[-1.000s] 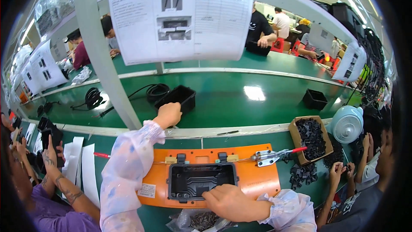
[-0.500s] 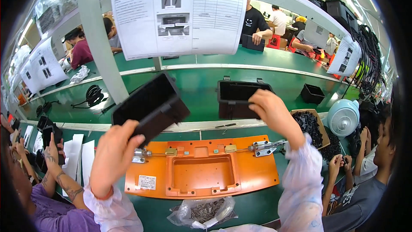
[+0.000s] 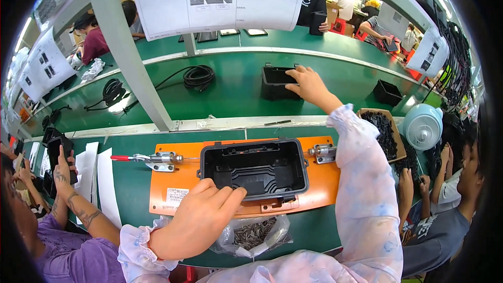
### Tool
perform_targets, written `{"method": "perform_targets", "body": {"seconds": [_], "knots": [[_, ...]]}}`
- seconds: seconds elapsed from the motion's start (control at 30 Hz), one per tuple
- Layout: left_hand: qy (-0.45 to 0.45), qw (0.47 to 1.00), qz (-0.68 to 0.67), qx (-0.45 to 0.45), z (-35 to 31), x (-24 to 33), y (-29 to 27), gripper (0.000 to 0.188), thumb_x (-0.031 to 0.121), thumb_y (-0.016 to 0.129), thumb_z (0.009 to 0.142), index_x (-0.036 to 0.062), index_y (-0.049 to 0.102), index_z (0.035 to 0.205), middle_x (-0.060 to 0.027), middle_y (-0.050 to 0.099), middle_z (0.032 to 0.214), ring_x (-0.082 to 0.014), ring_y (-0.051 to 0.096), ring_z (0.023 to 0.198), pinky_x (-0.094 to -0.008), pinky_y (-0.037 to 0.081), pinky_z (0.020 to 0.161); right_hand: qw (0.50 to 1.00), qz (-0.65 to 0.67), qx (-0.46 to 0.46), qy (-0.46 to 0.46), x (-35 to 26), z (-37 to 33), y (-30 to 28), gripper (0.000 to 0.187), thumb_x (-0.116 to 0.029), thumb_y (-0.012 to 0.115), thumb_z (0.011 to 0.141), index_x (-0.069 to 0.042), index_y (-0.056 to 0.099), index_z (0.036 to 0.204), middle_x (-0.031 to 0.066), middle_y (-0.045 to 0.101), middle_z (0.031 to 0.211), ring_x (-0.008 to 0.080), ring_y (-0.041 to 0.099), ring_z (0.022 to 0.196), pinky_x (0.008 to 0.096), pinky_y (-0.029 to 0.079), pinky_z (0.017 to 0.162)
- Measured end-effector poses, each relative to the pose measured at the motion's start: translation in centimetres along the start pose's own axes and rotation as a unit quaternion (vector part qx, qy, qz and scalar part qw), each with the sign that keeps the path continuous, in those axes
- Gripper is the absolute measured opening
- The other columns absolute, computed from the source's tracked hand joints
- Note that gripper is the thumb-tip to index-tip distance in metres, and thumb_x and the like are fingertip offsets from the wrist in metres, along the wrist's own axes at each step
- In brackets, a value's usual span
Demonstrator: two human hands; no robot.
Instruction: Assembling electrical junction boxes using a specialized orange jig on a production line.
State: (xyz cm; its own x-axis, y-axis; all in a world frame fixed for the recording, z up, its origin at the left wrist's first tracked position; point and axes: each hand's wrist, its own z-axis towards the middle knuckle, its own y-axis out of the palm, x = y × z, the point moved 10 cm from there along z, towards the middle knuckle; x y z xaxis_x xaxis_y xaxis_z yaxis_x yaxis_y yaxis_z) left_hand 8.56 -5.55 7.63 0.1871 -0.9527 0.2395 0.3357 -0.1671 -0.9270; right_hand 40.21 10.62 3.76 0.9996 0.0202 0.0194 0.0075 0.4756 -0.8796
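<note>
A black plastic box [image 3: 253,145], its hollow side up, sits over the orange fixture [image 3: 320,188]. My left hand [image 3: 201,219] is closed on its near left rim. Whether the box is fully seated in the fixture's recess is hidden. Farther off, a second black box [image 3: 277,90] stands on the green shelf. My right hand [image 3: 313,90] reaches over its right end, thumb and fingers at the rim. The fixture carries metal toggle clamps on both sides; the left clamp [image 3: 163,162] has a red handle. Close to me lies a clear bag of screws [image 3: 253,233].
Coiled black cables [image 3: 199,77] and a smaller black box [image 3: 388,93] lie on the shelf. At right are a carton of black parts [image 3: 378,131] and a light-blue fan [image 3: 422,127]. Co-workers sit on both sides. A grey post [image 3: 123,52] rises at left.
My left hand has brought its tilted box down from the upper left onto the orange fixture. My right hand and the second box are farther back on the shelf.
</note>
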Motion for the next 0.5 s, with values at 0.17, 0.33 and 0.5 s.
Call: {"method": "perform_targets", "body": {"seconds": [0.17, 0.33, 0.5], "knots": [[-0.001, 0.999, 0.044, -0.017, 0.0, -0.3, 0.5, 0.031, 0.004, 0.062, 0.077, -0.0023, 0.058, 0.107, -0.0075, 0.054, 0.077, -0.0216, 0.058, 0.07, -0.0318, 0.042, 0.074, 0.981, 0.183, 0.052, 0.039, -3.3, -5.1, -9.6, 0.035, -0.02, 0.071, 0.089, -0.003, 0.065, 0.119, 0.0166, 0.066, 0.103, 0.0313, 0.066, 0.09, 0.0398, 0.053, 0.08], [-0.014, 0.995, 0.06, -0.076, 0.9, -0.5, 1.3, 0.027, 0.012, 0.068, 0.083, 0.0029, 0.062, 0.108, -0.0076, 0.058, 0.075, -0.0263, 0.057, 0.072, -0.0355, 0.045, 0.072, 0.973, 0.203, 0.09, 0.065, -4.8, -12.4, -16.6, 0.033, -0.005, 0.069, 0.088, -0.001, 0.064, 0.12, 0.0112, 0.064, 0.095, 0.0201, 0.065, 0.082, 0.0297, 0.051, 0.074], [0.046, 0.994, 0.001, -0.099, 0.6, -0.7, 3.5, 0.031, 0.01, 0.063, 0.085, -0.0018, 0.059, 0.113, -0.0082, 0.058, 0.081, -0.0238, 0.059, 0.073, -0.0334, 0.043, 0.075, 0.962, 0.183, 0.114, 0.165, -2.8, -19.3, -18.4, 0.027, -0.002, 0.069, 0.089, 0.0, 0.067, 0.115, 0.0078, 0.065, 0.092, 0.0124, 0.058, 0.072, 0.0246, 0.047, 0.065]]}}
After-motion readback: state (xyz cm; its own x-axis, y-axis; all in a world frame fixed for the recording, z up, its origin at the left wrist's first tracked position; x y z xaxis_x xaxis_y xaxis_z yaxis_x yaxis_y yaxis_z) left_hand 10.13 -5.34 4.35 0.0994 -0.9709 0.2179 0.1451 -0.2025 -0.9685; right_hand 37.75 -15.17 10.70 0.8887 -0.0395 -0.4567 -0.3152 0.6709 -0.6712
